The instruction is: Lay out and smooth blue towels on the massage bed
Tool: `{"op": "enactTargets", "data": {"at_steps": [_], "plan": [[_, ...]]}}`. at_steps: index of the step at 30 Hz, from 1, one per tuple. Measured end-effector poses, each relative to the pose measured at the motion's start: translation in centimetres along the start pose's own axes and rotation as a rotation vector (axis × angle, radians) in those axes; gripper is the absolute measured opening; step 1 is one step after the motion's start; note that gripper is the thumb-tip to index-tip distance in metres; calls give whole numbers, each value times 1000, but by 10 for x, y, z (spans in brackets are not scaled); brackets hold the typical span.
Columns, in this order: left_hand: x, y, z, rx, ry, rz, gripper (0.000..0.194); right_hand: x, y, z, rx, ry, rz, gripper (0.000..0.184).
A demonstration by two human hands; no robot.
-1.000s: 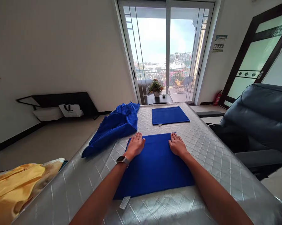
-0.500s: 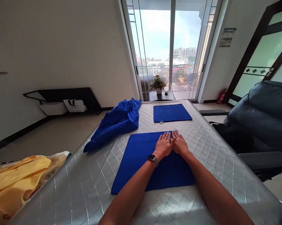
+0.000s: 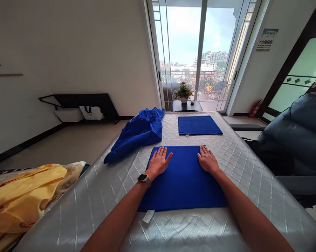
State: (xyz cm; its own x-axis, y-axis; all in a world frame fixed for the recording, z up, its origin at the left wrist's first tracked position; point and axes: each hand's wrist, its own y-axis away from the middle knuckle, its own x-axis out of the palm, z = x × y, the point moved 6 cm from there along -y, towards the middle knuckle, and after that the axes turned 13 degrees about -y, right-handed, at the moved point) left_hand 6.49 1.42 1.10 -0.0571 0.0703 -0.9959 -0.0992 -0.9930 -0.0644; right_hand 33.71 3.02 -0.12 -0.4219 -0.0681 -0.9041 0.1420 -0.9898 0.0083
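Both hands have slid apart since the earlier frame, out from the middle of the far edge toward the corners. The left hand [image 3: 158, 162] and right hand [image 3: 207, 160] lie open, palms down, on a folded blue towel [image 3: 184, 182] on a quilted silver pad [image 3: 252, 210]. At twelve o'clock lies a second folded towel [image 3: 197, 125]; at eleven o'clock, a crumpled blue cloth [image 3: 137, 134]. A white tag [image 3: 149, 216] pokes out at six o'clock.

My left forearm [image 3: 116, 213] and right forearm [image 3: 252, 213] are bare, with a square smartwatch [image 3: 144, 179] (dark face, silver case, pale strap) on my left wrist [image 3: 150, 173].
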Motion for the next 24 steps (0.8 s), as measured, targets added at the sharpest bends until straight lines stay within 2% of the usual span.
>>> {"op": "enactTargets", "data": {"at_steps": [3,6,17,24], "plan": [[3,3,26,-40,1,-15,87,2,-1,-2,5,10,9,69],[7,4,34,-53,9,-42,88,3,-3,-4,7,30,7,69],[7,6,31,-56,49,-98,91,4,-3,-6,0,101,-6,68],[3,8,30,-60,46,-85,91,-1,-1,0,11,106,15,66]]}}
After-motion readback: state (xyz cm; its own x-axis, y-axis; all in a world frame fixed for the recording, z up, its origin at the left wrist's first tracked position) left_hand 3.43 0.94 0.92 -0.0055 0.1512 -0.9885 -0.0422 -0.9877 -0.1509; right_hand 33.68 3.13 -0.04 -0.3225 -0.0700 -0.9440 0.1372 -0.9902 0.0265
